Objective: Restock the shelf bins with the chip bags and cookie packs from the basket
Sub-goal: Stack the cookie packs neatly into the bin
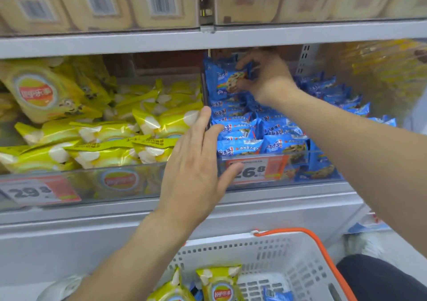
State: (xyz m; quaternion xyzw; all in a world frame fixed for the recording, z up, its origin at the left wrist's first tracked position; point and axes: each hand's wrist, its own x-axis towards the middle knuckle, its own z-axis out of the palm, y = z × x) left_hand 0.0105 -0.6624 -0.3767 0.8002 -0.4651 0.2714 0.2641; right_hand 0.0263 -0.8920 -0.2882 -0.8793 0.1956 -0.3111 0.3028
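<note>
the right hand [263,76] pinches a blue cookie pack [227,81] at the back of the right shelf bin [328,155], the pack upright at the hand's nine o'clock above the heap of like packs, while the left hand [198,162], fingers straight and holding nothing, sits at the divider between this bin and the chip bin [69,175]. the pack's right edge is hidden under the fingers, and its print is too blurred to read. it is glossy blue with a chocolate-chip cookie pictured; yellow chip bags [219,284] lie at six o'clock in the grey basket [277,249].
</note>
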